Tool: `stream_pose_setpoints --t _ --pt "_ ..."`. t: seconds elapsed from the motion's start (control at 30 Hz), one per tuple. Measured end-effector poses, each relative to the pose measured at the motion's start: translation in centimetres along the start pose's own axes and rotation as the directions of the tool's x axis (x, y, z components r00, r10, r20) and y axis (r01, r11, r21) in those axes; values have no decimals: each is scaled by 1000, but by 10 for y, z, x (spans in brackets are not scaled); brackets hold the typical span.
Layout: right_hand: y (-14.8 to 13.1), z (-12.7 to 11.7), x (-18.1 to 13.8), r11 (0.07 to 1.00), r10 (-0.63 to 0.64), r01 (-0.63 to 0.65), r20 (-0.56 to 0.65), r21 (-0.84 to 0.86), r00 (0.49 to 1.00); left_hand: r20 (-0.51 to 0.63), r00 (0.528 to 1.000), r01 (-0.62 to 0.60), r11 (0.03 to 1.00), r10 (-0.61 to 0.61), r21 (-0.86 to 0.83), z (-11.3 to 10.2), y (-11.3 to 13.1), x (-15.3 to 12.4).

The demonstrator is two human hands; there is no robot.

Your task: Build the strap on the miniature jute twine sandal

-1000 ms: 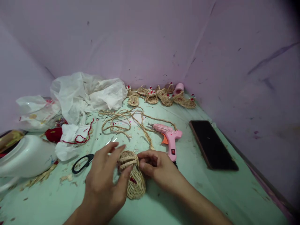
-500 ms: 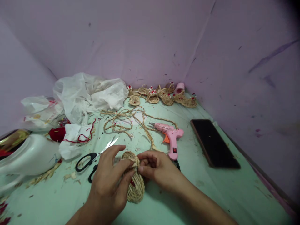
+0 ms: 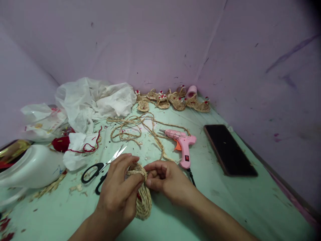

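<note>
A small woven straw slipper (image 3: 143, 204), coiled from braided cord with a bit of red on it, is held over the near middle of the table. My left hand (image 3: 120, 189) grips it from the left, thumb pressed on its upper part and fingers behind. On the other side, my right hand (image 3: 167, 180) pinches at its right edge with thumb and forefinger; the remaining fingers are curled. What lies between those fingertips is too small to make out. Black-handled scissors (image 3: 100, 169) lie beside my left hand. Beyond my right hand rests a pink glue gun (image 3: 184, 144).
Braided straw cord (image 3: 130, 130) lies loosely looped mid-table. Several small straw slippers (image 3: 163, 102) with red and white beads line the back wall. A phone (image 3: 229, 149) lies at right. Plastic bags (image 3: 95, 100), red yarn (image 3: 61, 144) and a white jug (image 3: 32, 165) stand at left.
The slipper has tilted and turned slightly, showing more of its side edge. Both hands stay on it, with the right shifted a little left. The view has moved slightly.
</note>
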State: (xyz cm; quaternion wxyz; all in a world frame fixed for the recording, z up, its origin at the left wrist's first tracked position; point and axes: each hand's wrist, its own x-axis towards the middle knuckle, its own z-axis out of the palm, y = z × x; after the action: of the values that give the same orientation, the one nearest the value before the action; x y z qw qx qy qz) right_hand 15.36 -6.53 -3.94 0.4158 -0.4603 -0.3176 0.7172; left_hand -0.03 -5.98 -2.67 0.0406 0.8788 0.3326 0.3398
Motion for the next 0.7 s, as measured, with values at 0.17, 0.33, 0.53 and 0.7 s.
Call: stream_pose_setpoints --t 0.17,0.33,0.53,0.7 --pt "0 0 -1 1000 5 -5 -6 0 1000 31 999 32 999 -32 -6 0 0 -1" --pt "-2 2 -2 1000 0 0 -3 -15 1000 74 997 24 1000 -25 14 -1 0 -1" --pt "3 1 -3 968 -137 121 -58 -222 989 99 994 40 999 -42 25 -1 0 -3" --pt "1 4 -2 1000 14 -14 -10 22 1000 146 980 144 989 -137 -42 -6 2 -5"
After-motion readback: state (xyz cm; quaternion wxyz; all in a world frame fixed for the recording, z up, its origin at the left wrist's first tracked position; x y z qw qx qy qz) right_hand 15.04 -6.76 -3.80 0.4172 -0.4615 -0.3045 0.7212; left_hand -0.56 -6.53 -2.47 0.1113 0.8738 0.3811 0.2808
